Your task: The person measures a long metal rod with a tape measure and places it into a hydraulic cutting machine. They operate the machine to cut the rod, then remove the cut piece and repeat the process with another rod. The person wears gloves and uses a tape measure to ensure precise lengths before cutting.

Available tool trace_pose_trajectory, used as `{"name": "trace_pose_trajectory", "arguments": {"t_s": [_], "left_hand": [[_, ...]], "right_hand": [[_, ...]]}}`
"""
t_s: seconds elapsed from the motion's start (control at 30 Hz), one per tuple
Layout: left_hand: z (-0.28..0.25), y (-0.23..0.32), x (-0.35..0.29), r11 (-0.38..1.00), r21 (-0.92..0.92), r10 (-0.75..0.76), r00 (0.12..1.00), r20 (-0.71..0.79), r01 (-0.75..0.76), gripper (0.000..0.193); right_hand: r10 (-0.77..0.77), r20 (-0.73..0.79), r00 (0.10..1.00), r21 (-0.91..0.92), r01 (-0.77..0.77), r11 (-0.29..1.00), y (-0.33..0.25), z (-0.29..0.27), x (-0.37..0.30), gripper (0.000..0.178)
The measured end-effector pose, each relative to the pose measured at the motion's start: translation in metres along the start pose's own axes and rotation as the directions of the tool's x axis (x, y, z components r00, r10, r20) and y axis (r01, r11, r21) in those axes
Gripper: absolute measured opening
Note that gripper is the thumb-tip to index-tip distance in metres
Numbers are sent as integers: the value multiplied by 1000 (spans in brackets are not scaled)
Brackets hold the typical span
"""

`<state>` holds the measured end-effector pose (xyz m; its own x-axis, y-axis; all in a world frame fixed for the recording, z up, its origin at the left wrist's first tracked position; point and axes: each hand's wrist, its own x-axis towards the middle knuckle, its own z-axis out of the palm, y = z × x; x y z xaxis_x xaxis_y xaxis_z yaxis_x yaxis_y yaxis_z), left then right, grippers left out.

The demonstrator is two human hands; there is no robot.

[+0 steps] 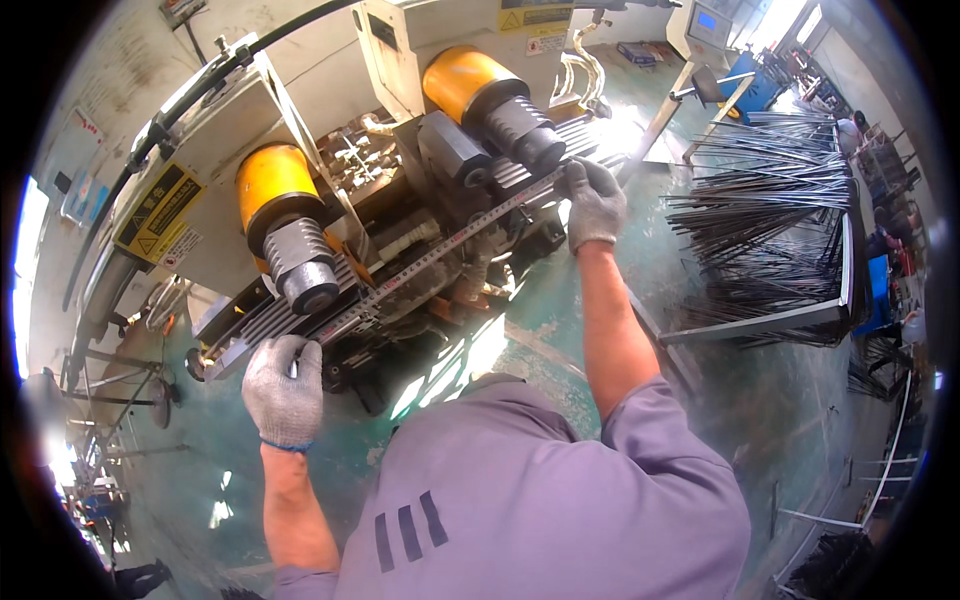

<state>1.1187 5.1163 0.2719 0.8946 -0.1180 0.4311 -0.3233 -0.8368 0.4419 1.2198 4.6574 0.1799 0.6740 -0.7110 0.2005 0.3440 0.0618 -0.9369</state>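
Observation:
My left hand (284, 392), in a grey knit glove, is closed at the near left end of a machine. A short bit of thin metal rod (293, 369) shows between its fingers. My right hand (594, 205), gloved the same way, curls its fingers at the far right end of a long measuring scale (440, 247) with red marks. What lies inside those fingers is hidden. The scale slants along the machine's front between both hands. Behind it, two ribbed metal spindles (300, 270) (522, 128) project from yellow cylinders (276, 182) (470, 78).
On the right, a metal rack (760, 322) holds a big heap of thin metal rods (765, 215). A control box with a blue screen (708, 22) stands at the far right. A black cable (205, 82) arches over the machine's left side. Sunlit patches mark the green floor (530, 350).

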Motion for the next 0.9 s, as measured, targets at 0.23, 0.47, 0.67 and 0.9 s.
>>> {"name": "trace_pose_trajectory", "arguments": {"t_s": [0.23, 0.47, 0.67, 0.9], "left_hand": [[0, -2, 9, 999, 42, -22, 1000, -4, 22, 12], [-5, -21, 15, 997, 43, 54, 997, 52, -56, 12], [-21, -45, 11, 995, 73, -75, 993, 86, 69, 17], [-44, -46, 10, 987, 109, -131, 983, 127, 118, 20]], "right_hand": [[0, -6, 1000, -12, 0, 1000, 4, 8, 3, 17], [-74, -47, 996, -143, 67, 987, -2, 13, 2, 20], [-106, -58, 993, -88, 101, 991, 15, 10, 10, 15], [-74, -64, 995, -43, 72, 997, 21, 7, 16, 20]]}}
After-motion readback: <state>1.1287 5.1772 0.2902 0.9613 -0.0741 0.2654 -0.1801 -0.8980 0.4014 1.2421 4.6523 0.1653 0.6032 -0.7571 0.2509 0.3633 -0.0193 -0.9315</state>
